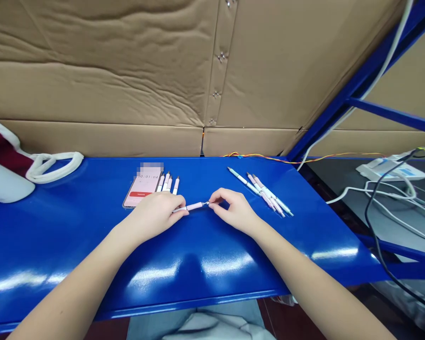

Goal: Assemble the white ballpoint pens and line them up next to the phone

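Observation:
Above the blue table, my left hand (159, 212) is closed around the barrel of a pink and white pen (194, 206), which lies nearly level and points right. My right hand (233, 210) pinches at the pen's thin metallic tip end; whether the small part there is joined to the pen I cannot tell. Several pink and white pens (168, 182) lie side by side just beyond my left hand, partly hidden by it. To the right of my right hand lies a loose pile of several pens (269, 193), pink and pale green.
A phone (141, 184) showing a timer lies behind my left hand. A white strap (56, 165) and a pale cylinder (7, 177) sit at the left. Cardboard (127, 71) walls the back. Blue frame bars (326, 113) and white cables (393, 198) stand at the right.

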`<state>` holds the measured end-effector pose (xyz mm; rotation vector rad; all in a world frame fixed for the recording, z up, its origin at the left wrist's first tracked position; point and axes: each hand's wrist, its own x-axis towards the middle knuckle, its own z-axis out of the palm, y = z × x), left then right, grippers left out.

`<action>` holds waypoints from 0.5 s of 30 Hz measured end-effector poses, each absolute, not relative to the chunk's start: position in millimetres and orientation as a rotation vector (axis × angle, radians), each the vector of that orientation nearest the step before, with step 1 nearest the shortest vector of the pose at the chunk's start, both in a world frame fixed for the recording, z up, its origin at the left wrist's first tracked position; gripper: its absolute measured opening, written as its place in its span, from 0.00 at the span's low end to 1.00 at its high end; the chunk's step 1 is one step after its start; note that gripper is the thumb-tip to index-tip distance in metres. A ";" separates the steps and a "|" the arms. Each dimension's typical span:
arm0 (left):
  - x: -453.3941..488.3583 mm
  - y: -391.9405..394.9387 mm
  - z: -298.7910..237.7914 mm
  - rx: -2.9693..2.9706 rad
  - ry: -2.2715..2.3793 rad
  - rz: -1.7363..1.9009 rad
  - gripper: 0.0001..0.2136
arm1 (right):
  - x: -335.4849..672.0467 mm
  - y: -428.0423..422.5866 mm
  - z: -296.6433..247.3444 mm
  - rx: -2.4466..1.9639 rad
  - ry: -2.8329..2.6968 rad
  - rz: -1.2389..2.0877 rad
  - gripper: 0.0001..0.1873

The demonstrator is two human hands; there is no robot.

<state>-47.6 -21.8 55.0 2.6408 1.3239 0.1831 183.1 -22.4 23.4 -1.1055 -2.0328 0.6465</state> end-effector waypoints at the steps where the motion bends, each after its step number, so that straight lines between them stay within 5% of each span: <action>1: -47.5 -22.0 54.6 2.644 1.321 0.187 0.11 | 182.3 -23.2 23.7 -1.104 -2.034 0.657 0.03; 15: -42.3 -22.7 42.3 2.859 1.199 0.433 0.09 | 183.5 -27.3 30.4 -1.101 -2.147 0.428 0.02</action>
